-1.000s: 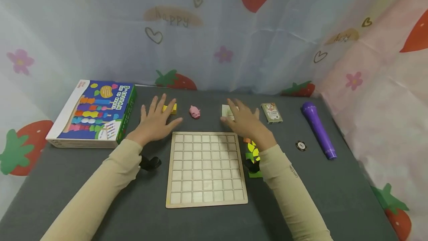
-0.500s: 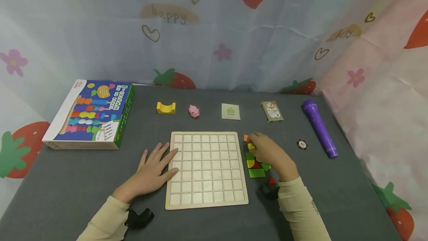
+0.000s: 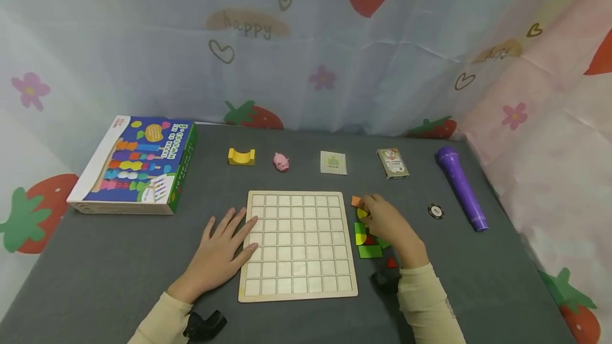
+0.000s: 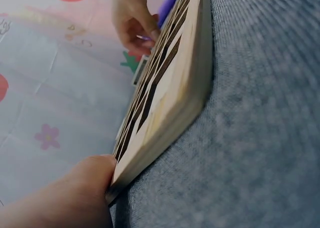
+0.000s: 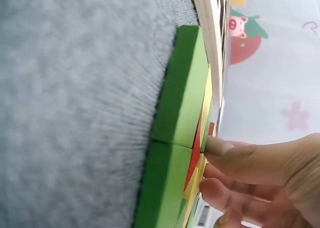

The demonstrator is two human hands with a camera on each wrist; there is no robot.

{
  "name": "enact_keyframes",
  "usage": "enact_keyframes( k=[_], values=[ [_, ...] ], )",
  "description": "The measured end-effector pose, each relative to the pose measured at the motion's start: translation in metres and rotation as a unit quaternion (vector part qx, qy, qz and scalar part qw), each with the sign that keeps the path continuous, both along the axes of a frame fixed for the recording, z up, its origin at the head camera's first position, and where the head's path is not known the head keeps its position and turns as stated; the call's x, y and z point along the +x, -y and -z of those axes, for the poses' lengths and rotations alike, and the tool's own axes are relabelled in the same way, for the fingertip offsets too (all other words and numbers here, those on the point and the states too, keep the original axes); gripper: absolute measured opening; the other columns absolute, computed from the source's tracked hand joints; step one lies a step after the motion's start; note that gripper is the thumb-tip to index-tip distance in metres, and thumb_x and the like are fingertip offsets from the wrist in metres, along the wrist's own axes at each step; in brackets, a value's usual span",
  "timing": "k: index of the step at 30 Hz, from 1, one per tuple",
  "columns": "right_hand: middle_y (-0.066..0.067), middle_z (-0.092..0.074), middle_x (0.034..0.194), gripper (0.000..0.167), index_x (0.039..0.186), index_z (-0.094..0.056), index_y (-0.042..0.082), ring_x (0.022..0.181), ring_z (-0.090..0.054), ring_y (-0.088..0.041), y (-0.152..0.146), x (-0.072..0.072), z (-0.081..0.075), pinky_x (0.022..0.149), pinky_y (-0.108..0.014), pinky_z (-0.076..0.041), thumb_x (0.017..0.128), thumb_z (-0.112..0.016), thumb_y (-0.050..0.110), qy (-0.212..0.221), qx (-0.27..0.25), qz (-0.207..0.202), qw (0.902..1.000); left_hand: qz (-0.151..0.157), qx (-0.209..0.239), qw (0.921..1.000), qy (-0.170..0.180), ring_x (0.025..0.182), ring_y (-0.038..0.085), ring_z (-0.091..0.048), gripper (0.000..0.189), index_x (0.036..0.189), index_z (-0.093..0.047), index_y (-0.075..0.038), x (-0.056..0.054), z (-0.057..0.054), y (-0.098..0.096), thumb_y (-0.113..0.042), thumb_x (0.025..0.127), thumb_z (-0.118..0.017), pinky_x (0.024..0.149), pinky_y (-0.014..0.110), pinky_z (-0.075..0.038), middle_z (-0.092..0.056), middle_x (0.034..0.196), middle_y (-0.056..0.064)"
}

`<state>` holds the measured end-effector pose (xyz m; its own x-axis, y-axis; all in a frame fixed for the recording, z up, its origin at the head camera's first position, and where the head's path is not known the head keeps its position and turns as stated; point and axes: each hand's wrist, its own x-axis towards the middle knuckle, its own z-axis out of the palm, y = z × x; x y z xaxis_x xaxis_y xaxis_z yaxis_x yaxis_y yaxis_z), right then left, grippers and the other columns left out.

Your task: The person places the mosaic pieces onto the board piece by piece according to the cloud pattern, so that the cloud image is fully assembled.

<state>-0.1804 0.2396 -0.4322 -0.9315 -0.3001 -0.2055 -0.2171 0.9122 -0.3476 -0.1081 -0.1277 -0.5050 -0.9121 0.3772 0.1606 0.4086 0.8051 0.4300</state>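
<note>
My left hand (image 3: 212, 259) lies with fingers spread over the left edge of a square wooden grid board (image 3: 298, 269). In the left wrist view, its thumb (image 4: 95, 170) touches the board's rim. My right hand (image 3: 389, 224) reaches down over a cluster of colored blocks just right of the board, its fingers bent. Among them are green blocks (image 3: 370, 251), a yellow block (image 3: 362, 213), a red piece (image 3: 370, 240) and an orange block (image 3: 356, 201). The right wrist view shows thumb and fingertips at the blocks; whether they pinch one is unclear.
Behind the board stand a yellow arch block (image 3: 241, 158), a pink pig figure (image 3: 281, 162), a pale square card (image 3: 333, 163) and a card box (image 3: 393, 163). Rightward lie a round chip (image 3: 436, 211) and a purple microphone (image 3: 462, 190). A game box (image 3: 138, 163) is far left.
Both hands have drawn back from above the far items. The left came to the board's left edge, the right down to the blocks. Over the last half second both stayed nearly still.
</note>
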Motion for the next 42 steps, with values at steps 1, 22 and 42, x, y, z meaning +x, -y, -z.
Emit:
enact_keyframes(
  k=[1, 22, 42],
  values=[
    [-0.014, -0.056, 0.112, 0.028, 0.119, -0.058, 0.002, 0.097, -0.058, -0.027, 0.001, 0.000, 0.001, 0.082, -0.042, -0.052, 0.092, -0.064, 0.009, 0.001, -0.001, 0.006, 1.0000, -0.001, -0.001, 1.0000, -0.001, 0.146, 0.035, -0.016, 0.059, 0.151, -0.034, -0.021, 0.000, 0.000, 0.000, -0.046, 0.099, -0.046, 0.112, 0.064, -0.006, -0.024, 0.158, 0.011],
    [-0.006, -0.058, 0.109, 0.026, 0.114, -0.066, 0.006, 0.093, -0.059, -0.021, 0.004, 0.003, 0.004, 0.080, -0.037, -0.052, 0.088, -0.067, 0.003, -0.061, 0.017, -0.065, 0.9959, -0.007, -0.001, 0.9999, -0.013, 0.145, 0.034, -0.019, 0.058, 0.149, -0.037, -0.021, 0.000, 0.001, 0.001, -0.046, 0.098, -0.048, 0.112, 0.064, -0.009, -0.028, 0.156, 0.010],
    [-0.007, -0.056, 0.112, 0.024, 0.115, -0.064, 0.007, 0.093, -0.060, -0.019, 0.006, 0.003, -0.004, 0.079, -0.037, -0.053, 0.092, -0.064, 0.011, -0.042, 0.049, -0.063, 0.9959, -0.009, 0.003, 0.9999, -0.012, 0.145, 0.034, -0.020, 0.058, 0.149, -0.037, -0.021, 0.001, 0.000, 0.001, -0.045, 0.098, -0.049, 0.112, 0.063, -0.009, -0.029, 0.156, 0.010]
  ],
)
